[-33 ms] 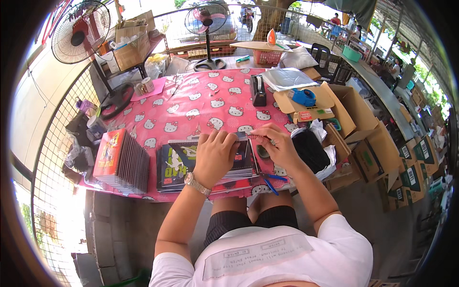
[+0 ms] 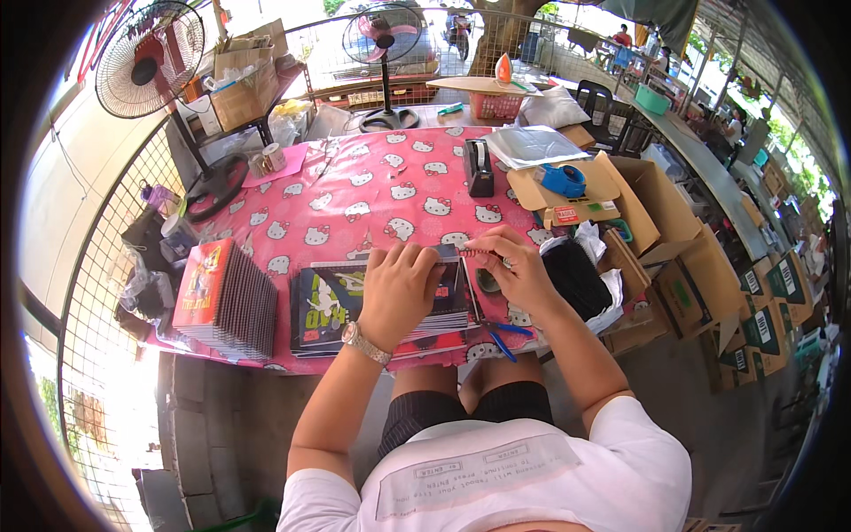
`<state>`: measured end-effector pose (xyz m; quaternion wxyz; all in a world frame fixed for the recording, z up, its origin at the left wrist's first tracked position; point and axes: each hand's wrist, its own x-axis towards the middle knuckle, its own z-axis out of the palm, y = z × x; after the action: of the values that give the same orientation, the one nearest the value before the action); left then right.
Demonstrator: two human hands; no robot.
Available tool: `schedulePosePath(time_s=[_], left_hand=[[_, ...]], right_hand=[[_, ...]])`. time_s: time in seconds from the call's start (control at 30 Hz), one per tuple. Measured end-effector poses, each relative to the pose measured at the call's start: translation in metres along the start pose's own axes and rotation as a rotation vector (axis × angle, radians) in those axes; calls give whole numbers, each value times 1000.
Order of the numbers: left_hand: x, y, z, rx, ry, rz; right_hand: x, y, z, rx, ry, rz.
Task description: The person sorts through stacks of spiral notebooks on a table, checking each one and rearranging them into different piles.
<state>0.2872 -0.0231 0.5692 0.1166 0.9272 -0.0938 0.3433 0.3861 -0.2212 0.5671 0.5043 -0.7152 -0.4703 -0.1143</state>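
Note:
A dark notebook (image 2: pixel 330 301) with green and white print lies on top of a stack by the table's near edge. Over its far edge curl the fingers of my left hand (image 2: pixel 397 288), thumb toward the right, holding it down. At the notebook's far right corner, my right hand (image 2: pixel 519 273) pinches a thin reddish-dark spiral coil (image 2: pixel 472 253) between thumb and index finger. Blue-handled pliers (image 2: pixel 505 335) rest beside the stack, below my right hand. On the left stands a tall pile of spiral-bound notebooks (image 2: pixel 232 300) with an orange-red cover on top.
A pink patterned cloth (image 2: pixel 355 191) covers the table. A tape dispenser (image 2: pixel 479 173) stands toward the back. To the right are a bag of black material (image 2: pixel 574 277), a blue tape roll (image 2: pixel 564 181) and open cardboard boxes (image 2: pixel 660 208). Two fans, one a black fan (image 2: pixel 146 71), stand beyond.

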Motion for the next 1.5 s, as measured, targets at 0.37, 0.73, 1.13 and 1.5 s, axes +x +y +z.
schedulePosePath(time_s=[0.37, 0.73, 1.13, 1.5], left_hand=[[2, 6, -1, 21, -12, -12], [18, 20, 3, 14, -80, 70], [11, 20, 6, -128, -81, 117], [-34, 8, 5, 58, 172, -299]], right_hand=[[-5, -1, -1, 178, -219, 401], [13, -16, -20, -67, -241, 243], [-95, 247, 64, -716, -519, 903], [11, 162, 14, -378, -506, 378]])
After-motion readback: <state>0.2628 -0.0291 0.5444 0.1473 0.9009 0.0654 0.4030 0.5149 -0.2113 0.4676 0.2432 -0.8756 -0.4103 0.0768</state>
